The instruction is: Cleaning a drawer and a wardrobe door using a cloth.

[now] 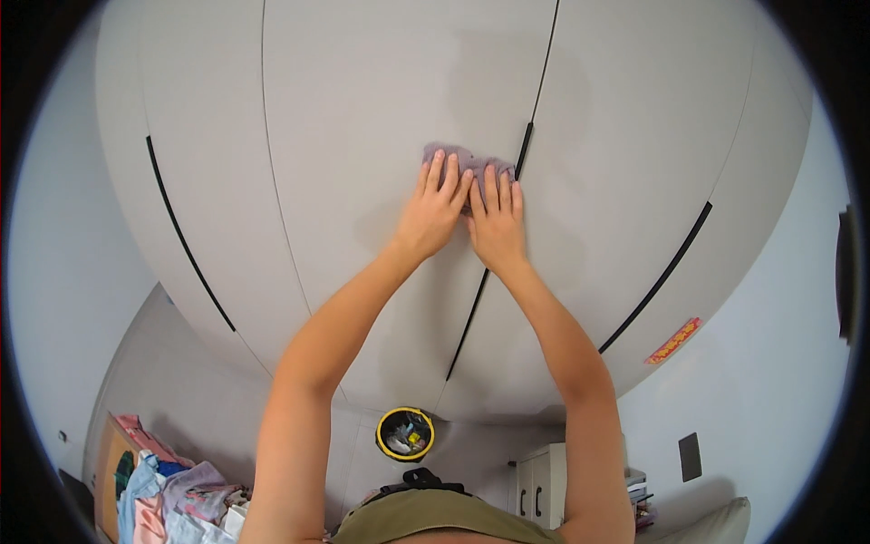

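Note:
A purplish-grey cloth (481,163) lies flat against a pale wardrobe door (380,102), beside the long black handle strip (469,323) of the middle doors. My left hand (435,207) presses on the cloth's left part with its fingers spread over it. Close on its right, my right hand (497,221) rests on the right part of the cloth, fingers pointing up, near the door seam. Both palms hide the lower part of the cloth and a stretch of the handle strip.
On the floor below stands a waste bin with a yellow rim (406,460) and rubbish inside. Piled clothes (197,493) fill a wooden-sided container at the lower left. A small white cabinet (540,483) stands at the lower right. A red and gold sticker (673,341) is on the wardrobe.

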Demonstrator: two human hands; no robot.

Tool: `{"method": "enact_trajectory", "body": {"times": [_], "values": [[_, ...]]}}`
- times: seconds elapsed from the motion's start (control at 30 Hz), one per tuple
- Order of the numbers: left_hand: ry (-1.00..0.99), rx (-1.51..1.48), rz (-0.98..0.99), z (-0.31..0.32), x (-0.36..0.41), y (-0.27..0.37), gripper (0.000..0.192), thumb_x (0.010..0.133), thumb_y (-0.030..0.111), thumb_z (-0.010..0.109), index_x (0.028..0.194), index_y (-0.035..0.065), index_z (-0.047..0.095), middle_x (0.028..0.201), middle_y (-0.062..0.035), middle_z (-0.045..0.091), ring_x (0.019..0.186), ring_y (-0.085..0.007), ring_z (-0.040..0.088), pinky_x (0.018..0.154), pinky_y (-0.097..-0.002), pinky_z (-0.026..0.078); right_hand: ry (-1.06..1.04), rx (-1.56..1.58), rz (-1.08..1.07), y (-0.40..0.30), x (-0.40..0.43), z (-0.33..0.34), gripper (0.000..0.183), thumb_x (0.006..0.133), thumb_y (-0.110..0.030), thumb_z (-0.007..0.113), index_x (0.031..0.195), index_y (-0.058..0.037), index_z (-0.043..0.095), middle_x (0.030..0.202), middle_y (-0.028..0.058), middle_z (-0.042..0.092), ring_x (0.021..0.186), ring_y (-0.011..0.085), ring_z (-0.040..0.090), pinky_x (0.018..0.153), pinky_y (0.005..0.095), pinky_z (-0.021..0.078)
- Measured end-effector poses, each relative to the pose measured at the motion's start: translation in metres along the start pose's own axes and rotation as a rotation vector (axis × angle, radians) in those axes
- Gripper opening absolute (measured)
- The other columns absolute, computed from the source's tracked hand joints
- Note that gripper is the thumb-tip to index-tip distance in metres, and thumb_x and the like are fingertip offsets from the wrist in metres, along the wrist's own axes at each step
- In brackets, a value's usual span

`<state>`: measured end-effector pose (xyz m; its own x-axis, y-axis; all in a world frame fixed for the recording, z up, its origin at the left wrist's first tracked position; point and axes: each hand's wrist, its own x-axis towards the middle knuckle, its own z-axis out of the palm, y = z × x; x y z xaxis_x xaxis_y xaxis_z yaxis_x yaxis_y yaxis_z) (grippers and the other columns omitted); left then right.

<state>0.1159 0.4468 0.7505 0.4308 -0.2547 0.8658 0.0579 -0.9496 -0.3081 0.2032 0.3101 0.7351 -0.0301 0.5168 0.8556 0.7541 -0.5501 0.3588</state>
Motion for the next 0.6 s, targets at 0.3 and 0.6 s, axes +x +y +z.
{"method": "enact_trajectory", "body": {"times": [0.3,0.6], "values": [[0.138,-0.010,-0.007,-0.033,0.099,-0.031,0.057,0.084,0.013,0.060,0.137,-0.0010,0.045,0.142,-0.0268,0.038,0.137,-0.0479,0.028,0.112,-0.0545,0.027,0.165,-0.051,-0.026,0.039,0.099,-0.035,0.067,0.082,-0.020,0.066,0.140,0.0012,0.041,0.148,0.0237,0.034,0.136,0.0417,0.032,0.115,0.0527,0.0211],[0.138,-0.019,0.010,-0.008,0.039,-0.014,0.057,0.077,0.004,0.063,0.131,-0.0048,0.050,0.139,-0.0299,0.040,0.131,-0.0515,0.035,0.106,-0.0557,0.035,0.047,-0.027,-0.061,0.022,0.044,-0.016,0.067,0.082,-0.024,0.068,0.139,0.0001,0.042,0.148,0.0243,0.033,0.136,0.0415,0.032,0.116,0.0514,0.0212]]}}
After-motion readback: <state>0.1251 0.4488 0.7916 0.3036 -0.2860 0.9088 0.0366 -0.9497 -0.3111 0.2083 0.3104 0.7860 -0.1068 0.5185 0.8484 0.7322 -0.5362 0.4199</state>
